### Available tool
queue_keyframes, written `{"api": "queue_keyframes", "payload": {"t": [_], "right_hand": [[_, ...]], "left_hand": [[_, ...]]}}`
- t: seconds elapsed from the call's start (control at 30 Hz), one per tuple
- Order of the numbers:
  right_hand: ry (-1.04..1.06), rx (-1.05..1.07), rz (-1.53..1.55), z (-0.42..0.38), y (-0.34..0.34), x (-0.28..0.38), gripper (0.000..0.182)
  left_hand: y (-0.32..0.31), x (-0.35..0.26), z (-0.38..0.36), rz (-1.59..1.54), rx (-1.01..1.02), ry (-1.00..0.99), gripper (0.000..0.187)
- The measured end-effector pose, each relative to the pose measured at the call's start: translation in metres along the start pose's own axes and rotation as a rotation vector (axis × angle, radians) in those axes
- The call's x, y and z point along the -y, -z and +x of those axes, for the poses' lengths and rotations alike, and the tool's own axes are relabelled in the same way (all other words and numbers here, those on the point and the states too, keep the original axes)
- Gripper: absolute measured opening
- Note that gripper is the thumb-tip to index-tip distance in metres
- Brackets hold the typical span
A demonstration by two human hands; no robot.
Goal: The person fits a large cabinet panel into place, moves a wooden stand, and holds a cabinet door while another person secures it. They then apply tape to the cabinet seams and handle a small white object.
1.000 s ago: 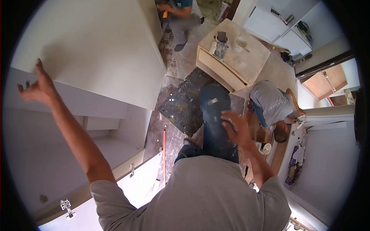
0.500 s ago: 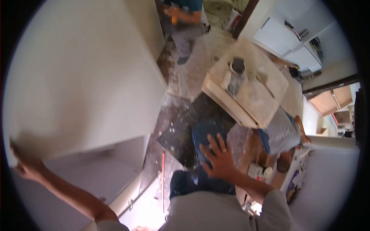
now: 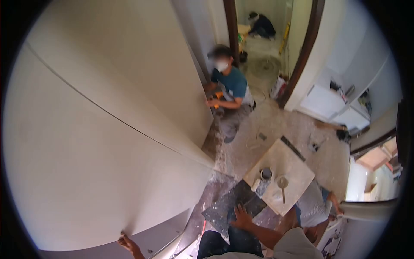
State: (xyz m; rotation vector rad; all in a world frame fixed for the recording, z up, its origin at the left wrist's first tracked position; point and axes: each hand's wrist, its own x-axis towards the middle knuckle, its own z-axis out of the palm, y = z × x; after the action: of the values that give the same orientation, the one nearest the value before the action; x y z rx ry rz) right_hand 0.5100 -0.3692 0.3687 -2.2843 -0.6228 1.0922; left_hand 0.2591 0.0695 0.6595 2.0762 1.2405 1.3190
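A large pale cabinet door (image 3: 108, 172) fills the left side of the view, and the cabinet's interior (image 3: 151, 228) shows beneath its lower edge. At that edge, my left hand (image 3: 128, 242) has its fingers curled against the door panel. My right hand (image 3: 242, 219) holds nothing; its fingers are spread over my dark trouser leg (image 3: 243, 241). Beyond it lies a black sheet (image 3: 235, 203) dusted with white specks.
A beige board (image 3: 297, 177) carries a dark cup (image 3: 266, 173) and a small round tool with a handle (image 3: 282, 183). One person (image 3: 235, 86) crouches ahead with an orange tool. Another person (image 3: 310, 207) bends low at right. Farther off, someone (image 3: 262, 26) crouches beyond the doorway.
My view has tilted upward, bringing more of the door panel and the doorway into sight. My left hand now appears farther right on the panel's lower edge; my right hand stays spread near my leg.
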Motion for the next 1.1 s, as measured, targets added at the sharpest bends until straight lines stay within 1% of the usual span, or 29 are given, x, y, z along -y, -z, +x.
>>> {"api": "queue_keyframes", "payload": {"t": [0.03, 0.07, 0.1, 0.13, 0.17, 0.2, 0.27, 0.3, 0.33, 0.37, 0.4, 0.43, 0.47, 0.5, 0.53, 0.57, 0.6, 0.63, 0.67, 0.7, 0.73, 0.77, 0.8, 0.87, 0.97, 1.0, 1.07, 1.1], "right_hand": [[-0.036, -0.009, -0.043, -0.004, 0.006, 0.005, 0.096], [-0.066, -0.002, -0.090, -0.006, 0.003, 0.004, 0.093], [-0.131, 0.305, -0.069, -0.006, 0.024, 0.012, 0.080], [0.112, 0.299, -0.112, 0.004, 0.003, -0.013, 0.067], [0.145, 0.347, -0.120, 0.008, 0.020, -0.013, 0.061], [0.160, 0.322, -0.131, 0.019, 0.053, 0.002, 0.056], [0.250, 0.202, -0.157, 0.047, 0.112, 0.028, 0.046], [0.340, 0.089, -0.177, 0.069, 0.150, 0.045, 0.041], [0.448, -0.051, -0.208, 0.094, 0.187, 0.061, 0.036], [0.556, -0.218, -0.238, 0.116, 0.226, 0.084, 0.031], [0.641, -0.399, -0.227, 0.131, 0.274, 0.112, 0.026], [0.659, -0.470, 0.025, 0.075, 0.365, 0.197, 0.027], [0.701, -0.542, 0.276, 0.019, 0.456, 0.283, 0.029], [0.872, -0.874, 0.006, 0.030, 0.505, 0.324, 0.029], [1.027, -0.737, 0.480, -0.017, 0.562, 0.396, 0.034], [0.981, -0.842, 0.345, -0.052, 0.604, 0.453, 0.042], [1.001, -0.795, 0.444, -0.095, 0.638, 0.507, 0.049], [1.219, -0.705, 0.493, -0.103, 0.679, 0.547, 0.054], [1.357, -0.746, 0.492, -0.141, 0.706, 0.594, 0.056], [1.399, -0.853, 0.449, -0.152, 0.735, 0.636, 0.060], [1.311, -0.790, 0.429, -0.197, 0.744, 0.671, 0.065], [1.354, -0.813, 0.440, -0.207, 0.763, 0.703, 0.071], [1.396, -0.831, 0.452, -0.214, 0.778, 0.732, 0.076], [1.399, -0.680, 0.595, -0.241, 0.784, 0.776, 0.081], [1.434, -0.569, 0.577, -0.250, 0.785, 0.814, 0.081], [1.438, -0.588, 0.604, -0.249, 0.783, 0.819, 0.081], [1.441, -0.625, 0.655, -0.242, 0.781, 0.827, 0.082], [1.456, -0.608, 0.657, -0.234, 0.783, 0.829, 0.083]], "left_hand": [[0.004, -0.012, -0.002, 0.027, 0.102, 0.062, 0.050], [0.006, 0.003, -0.004, 0.014, 0.105, 0.050, 0.044], [0.005, 0.006, -0.004, -0.029, 0.139, 0.051, 0.038], [-0.002, -0.004, -0.009, -0.051, 0.069, -0.009, 0.035], [-0.010, -0.017, -0.015, -0.070, 0.000, -0.066, 0.033], [-0.012, -0.024, -0.016, -0.087, 0.040, 0.001, 0.031], [-0.004, -0.030, -0.027, -0.108, 0.171, 0.143, 0.030], [-0.009, -0.042, -0.033, -0.148, 0.141, 0.129, 0.031], [-0.014, -0.047, -0.043, -0.180, 0.120, 0.115, 0.032], [-0.004, -0.039, -0.040, -0.213, 0.113, 0.104, 0.033], [0.001, -0.038, -0.042, -0.232, 0.098, 0.143, 0.034], [0.001, -0.037, -0.050, -0.249, 0.088, 0.186, 0.036], [-0.001, -0.025, -0.042, -0.272, 0.079, 0.227, 0.037], [0.001, -0.019, -0.033, -0.292, 0.113, 0.206, 0.039], [0.001, -0.019, -0.024, -0.313, 0.144, 0.182, 0.042], [-0.002, -0.012, -0.016, -0.338, 0.172, 0.162, 0.044], [0.000, 0.002, -0.012, -0.264, 0.178, 0.139, 0.052], [0.000, 0.010, -0.008, -0.192, 0.184, 0.110, 0.060], [0.002, 0.014, -0.003, -0.120, 0.189, 0.082, 0.069], [0.006, -0.023, 0.008, -0.305, 0.036, 0.126, 0.066], [0.015, -0.086, 0.022, -0.501, -0.128, 0.140, 0.064], [0.024, -0.149, 0.037, -0.677, -0.291, 0.124, 0.062], [0.026, -0.157, 0.053, -0.673, -0.340, 0.071, 0.059], [0.029, -0.162, 0.077, -0.660, -0.437, -0.032, 0.055], [0.023, -0.125, 0.081, -0.196, -0.499, -0.085, 0.057], [0.025, -0.141, 0.088, -0.217, -0.537, -0.179, 0.067], [0.022, -0.149, 0.090, -0.247, -0.567, -0.165, 0.072], [0.020, -0.149, 0.091, -0.259, -0.581, -0.155, 0.074]]}}
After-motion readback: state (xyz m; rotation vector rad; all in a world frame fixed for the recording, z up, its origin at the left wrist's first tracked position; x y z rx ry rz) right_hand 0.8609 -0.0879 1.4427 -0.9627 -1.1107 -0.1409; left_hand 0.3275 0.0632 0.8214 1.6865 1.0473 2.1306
